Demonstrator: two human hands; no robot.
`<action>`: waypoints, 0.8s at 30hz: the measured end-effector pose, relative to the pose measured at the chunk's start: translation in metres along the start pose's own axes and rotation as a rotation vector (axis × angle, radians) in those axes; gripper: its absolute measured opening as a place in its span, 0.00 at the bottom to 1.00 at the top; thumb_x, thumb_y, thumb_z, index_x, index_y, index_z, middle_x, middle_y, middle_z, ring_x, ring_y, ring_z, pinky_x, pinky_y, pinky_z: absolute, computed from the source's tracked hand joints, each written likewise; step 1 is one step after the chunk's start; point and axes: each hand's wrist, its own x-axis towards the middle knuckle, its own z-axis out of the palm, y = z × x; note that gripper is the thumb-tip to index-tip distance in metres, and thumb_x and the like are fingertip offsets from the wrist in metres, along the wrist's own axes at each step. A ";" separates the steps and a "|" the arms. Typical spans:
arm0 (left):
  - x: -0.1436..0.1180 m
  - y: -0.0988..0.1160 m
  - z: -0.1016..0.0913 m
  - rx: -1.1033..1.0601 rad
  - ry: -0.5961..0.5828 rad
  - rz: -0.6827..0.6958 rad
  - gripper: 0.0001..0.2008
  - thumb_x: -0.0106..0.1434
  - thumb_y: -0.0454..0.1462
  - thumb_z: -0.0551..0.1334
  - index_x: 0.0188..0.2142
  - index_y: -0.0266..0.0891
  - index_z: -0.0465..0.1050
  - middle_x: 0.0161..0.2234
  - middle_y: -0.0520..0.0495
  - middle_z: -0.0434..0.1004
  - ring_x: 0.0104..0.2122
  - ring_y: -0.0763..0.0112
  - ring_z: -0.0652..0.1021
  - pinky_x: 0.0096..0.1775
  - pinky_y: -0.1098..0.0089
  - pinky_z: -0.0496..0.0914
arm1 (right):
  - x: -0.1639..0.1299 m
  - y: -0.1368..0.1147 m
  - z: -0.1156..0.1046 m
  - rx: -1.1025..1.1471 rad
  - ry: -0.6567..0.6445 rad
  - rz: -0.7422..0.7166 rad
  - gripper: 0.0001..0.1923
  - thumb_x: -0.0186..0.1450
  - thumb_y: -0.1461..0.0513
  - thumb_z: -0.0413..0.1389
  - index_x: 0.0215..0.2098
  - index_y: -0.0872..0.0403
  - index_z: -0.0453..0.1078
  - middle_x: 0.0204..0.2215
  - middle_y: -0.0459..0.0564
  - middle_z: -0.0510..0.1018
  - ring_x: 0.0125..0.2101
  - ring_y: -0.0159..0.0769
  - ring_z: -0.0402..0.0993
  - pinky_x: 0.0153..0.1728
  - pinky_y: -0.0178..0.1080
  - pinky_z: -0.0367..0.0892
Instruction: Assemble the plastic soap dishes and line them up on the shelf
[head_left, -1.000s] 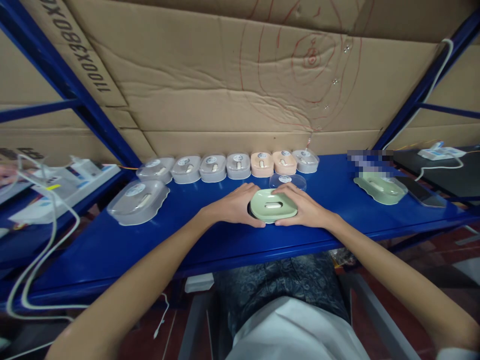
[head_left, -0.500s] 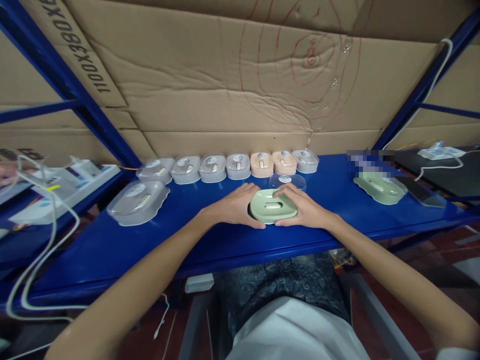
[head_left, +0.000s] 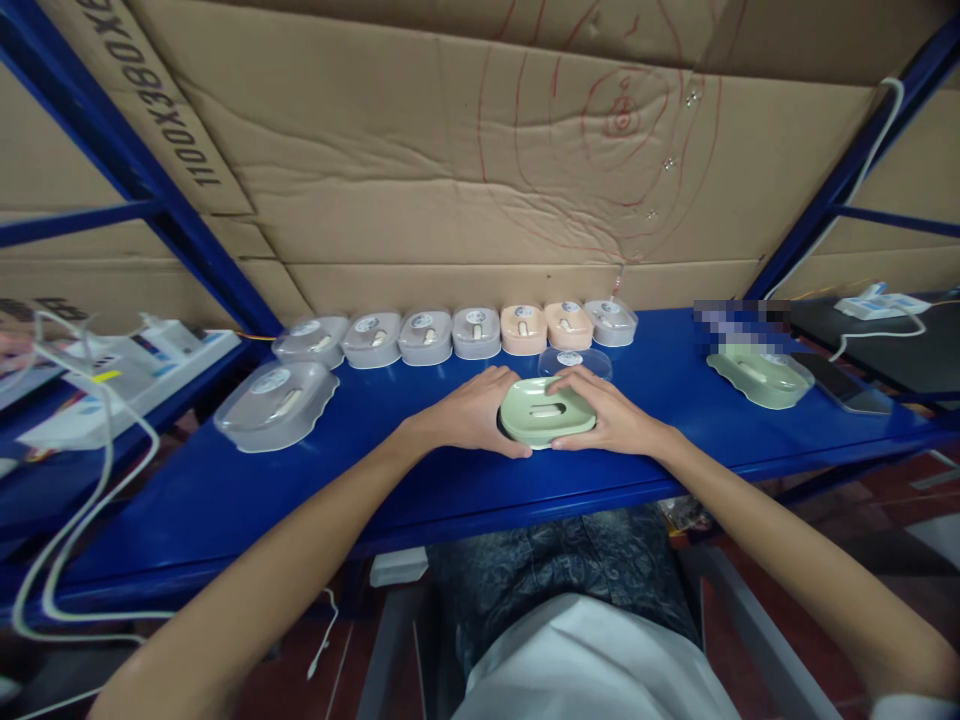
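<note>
Blue shelf (head_left: 420,470) before cardboard wall (head_left: 450,200); both hands' grip, left (head_left: 469,412), right (head_left: 611,415), clasping green soap dish (head_left: 546,410).

Green soap dish (head_left: 547,411) — flat, lidless

Both hands covered the sides of a green soap box (head_left: 546,411), so each grip on it could not be seen clearly. A clear lid (head_left: 574,360) behind it was partly hidden by the right hand (head_left: 611,420). A blurred patch (head_left: 739,315) masked something at the tabletop's far right. The labels on the row of boxes (head_left: 450,333) were too small to read.
</note>
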 end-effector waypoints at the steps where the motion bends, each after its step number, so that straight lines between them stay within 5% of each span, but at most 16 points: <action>1: 0.000 0.000 0.000 0.005 0.001 -0.004 0.31 0.51 0.57 0.76 0.44 0.44 0.68 0.44 0.44 0.73 0.49 0.47 0.73 0.50 0.54 0.70 | 0.000 0.000 0.000 0.001 0.001 -0.002 0.33 0.64 0.43 0.71 0.59 0.45 0.67 0.57 0.55 0.73 0.58 0.53 0.74 0.59 0.55 0.72; 24: 0.001 0.003 0.001 -0.037 0.010 -0.066 0.34 0.46 0.58 0.77 0.43 0.44 0.69 0.43 0.45 0.73 0.49 0.45 0.74 0.50 0.53 0.69 | 0.004 -0.004 -0.004 -0.005 0.047 0.002 0.30 0.63 0.42 0.71 0.54 0.47 0.70 0.53 0.54 0.77 0.52 0.51 0.76 0.54 0.52 0.74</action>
